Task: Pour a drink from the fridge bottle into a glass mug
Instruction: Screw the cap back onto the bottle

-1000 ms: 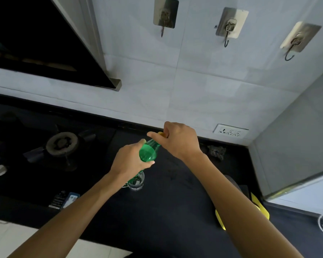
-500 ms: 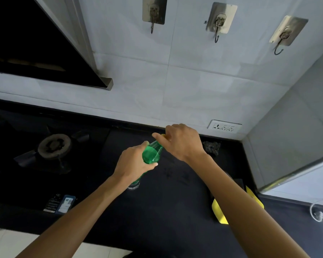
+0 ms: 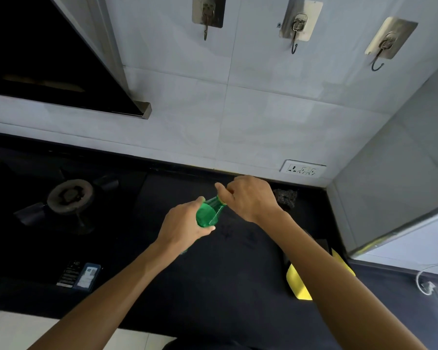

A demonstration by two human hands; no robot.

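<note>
Two hands on a green bottle over the dark counter.

From the head view, the left hand (image 3: 185, 228) is wrapped around the body of the green bottle (image 3: 209, 213), holding it tilted above the black countertop (image 3: 213, 286). The right hand (image 3: 248, 198) is closed over the bottle's top, fingers pinched at the neck; the cap itself is hidden. A gas burner (image 3: 70, 195) sits well to the left, a yellow item (image 3: 297, 284) near the right forearm, and a wall socket (image 3: 302, 170) behind. No mug is visible.

burner (image 3: 70, 196) left of bottle (image 3: 209, 212), socket (image 3: 303, 169) behind
</note>
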